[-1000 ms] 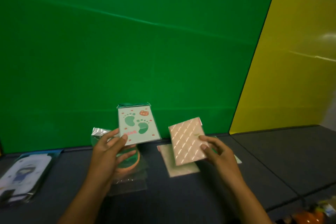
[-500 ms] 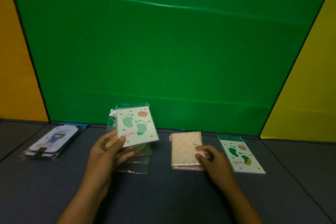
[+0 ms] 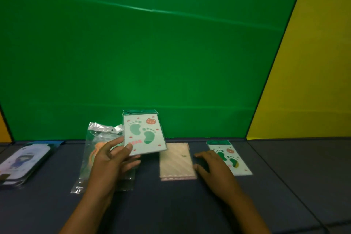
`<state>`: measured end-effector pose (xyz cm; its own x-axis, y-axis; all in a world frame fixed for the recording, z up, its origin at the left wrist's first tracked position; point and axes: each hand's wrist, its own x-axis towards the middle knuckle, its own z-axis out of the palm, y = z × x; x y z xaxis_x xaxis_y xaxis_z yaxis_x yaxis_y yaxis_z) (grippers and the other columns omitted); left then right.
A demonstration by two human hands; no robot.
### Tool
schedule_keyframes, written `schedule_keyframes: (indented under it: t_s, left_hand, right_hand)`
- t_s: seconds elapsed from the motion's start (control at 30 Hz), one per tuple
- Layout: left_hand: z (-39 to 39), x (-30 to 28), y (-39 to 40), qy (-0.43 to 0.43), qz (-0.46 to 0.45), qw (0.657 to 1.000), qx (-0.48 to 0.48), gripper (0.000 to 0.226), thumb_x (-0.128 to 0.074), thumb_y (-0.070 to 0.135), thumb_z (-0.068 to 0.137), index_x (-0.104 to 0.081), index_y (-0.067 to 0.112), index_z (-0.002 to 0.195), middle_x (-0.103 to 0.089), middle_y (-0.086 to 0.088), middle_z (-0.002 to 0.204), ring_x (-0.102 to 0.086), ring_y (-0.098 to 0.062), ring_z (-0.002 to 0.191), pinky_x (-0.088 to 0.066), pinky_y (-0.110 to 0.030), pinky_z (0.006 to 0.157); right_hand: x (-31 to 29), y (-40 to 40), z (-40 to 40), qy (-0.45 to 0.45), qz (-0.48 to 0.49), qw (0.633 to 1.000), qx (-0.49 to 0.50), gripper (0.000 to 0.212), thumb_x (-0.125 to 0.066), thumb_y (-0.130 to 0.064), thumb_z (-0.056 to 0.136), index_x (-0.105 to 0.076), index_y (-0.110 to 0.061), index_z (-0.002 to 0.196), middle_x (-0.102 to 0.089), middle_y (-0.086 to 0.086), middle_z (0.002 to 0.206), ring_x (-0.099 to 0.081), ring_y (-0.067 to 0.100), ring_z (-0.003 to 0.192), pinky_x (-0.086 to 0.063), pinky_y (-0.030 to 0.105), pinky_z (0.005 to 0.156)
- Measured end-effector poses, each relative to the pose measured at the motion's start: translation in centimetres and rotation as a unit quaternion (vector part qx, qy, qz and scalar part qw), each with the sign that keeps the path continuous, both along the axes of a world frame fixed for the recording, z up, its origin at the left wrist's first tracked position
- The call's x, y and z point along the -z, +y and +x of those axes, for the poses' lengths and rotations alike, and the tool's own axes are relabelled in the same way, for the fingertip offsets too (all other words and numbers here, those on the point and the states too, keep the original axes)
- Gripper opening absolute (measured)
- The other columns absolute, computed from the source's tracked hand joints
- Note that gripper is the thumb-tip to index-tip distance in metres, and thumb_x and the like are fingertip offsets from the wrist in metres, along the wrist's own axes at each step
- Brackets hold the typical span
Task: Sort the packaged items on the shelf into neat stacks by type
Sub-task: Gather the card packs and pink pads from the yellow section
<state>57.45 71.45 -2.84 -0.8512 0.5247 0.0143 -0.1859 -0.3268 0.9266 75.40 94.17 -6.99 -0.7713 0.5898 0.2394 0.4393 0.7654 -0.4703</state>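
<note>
- A person stands at a dark grey shelf [image 3: 190, 205] with a green wall behind and a yellow wall to the right.
- The left hand [image 3: 112, 163] grasps a footprint card [image 3: 143, 134] in a clear sleeve, thumb on the front and fingers behind, lifted above the shelf and tilted slightly.
- The right hand [image 3: 212, 167] is released, fingers spread and relaxed, low over the shelf between a pink stack [image 3: 176, 161] and a matching footprint card [image 3: 230, 157] lying flat on the right; whether it touches either cannot be told.
- The pink stack sits near the middle, edges roughly aligned.
- Judging by the task, the step in hand is to bring the held card across to its match on the right.
- To do it well, the card should likely pass over the pink stack without brushing it, then be laid square, edges lined up, print facing the same way.
- The right hand lies in the path and may need to move off or steady the lower card.
- Under the left hand lies a crinkled clear packet [image 3: 95, 157] with an orange shape inside, still unsorted.
- At the far left rests a pile of figure-print packages [image 3: 22, 161], well apart.
</note>
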Motion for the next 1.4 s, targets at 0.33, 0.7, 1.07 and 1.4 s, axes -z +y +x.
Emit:
schedule_keyframes:
  t_s: [0.33,0.7,1.07,1.4]
  left_hand:
    - [4.3,-0.2,7.0,0.018,-0.003,0.997,0.077,0.032,-0.061,0.004,0.089,-0.053,0.005,0.12,-0.069,-0.018,0.107,-0.072,-0.027,0.084,-0.061,-0.029,0.062]
    - [12.3,0.7,16.4,0.061,-0.068,0.99,0.109,0.031,-0.06,0.004,0.091,-0.055,0.017,0.118,-0.071,-0.013,0.1,-0.073,-0.024,0.082,-0.061,-0.034,0.066]
    - [15.9,5.9,23.0,0.277,-0.295,0.912,0.064,0.028,-0.057,0.026,0.094,-0.055,0.024,0.122,-0.068,-0.004,0.117,-0.067,-0.01,0.096,-0.057,-0.028,0.083]
    - [16.8,7.0,23.0,0.492,-0.434,0.755,0.001,0.04,-0.047,0.046,0.095,-0.048,0.033,0.133,-0.038,0.003,0.124,-0.035,-0.015,0.117,-0.038,-0.028,0.101]
  right_hand:
    - [-3.3,5.5,6.6,-0.086,0.126,0.982,0.108,0.054,-0.042,-0.058,0.096,-0.044,-0.025,0.138,-0.05,-0.003,0.138,-0.049,0.017,0.123,-0.044,0.032,0.096]
    - [-3.1,13.5,11.3,-0.06,0.089,0.992,0.07,0.053,-0.031,-0.064,0.095,-0.05,-0.026,0.128,-0.054,-0.002,0.128,-0.054,0.015,0.113,-0.048,0.034,0.094]
    - [-1.6,19.0,13.3,-0.042,0.049,0.998,0.006,0.047,-0.04,-0.054,0.097,-0.051,-0.023,0.129,-0.053,-0.002,0.129,-0.052,0.012,0.115,-0.043,0.027,0.095]
    - [-1.7,18.3,12.4,-0.018,0.046,0.998,-0.03,0.046,-0.041,-0.052,0.099,-0.049,-0.022,0.132,-0.051,-0.002,0.133,-0.05,0.013,0.119,-0.041,0.028,0.096]
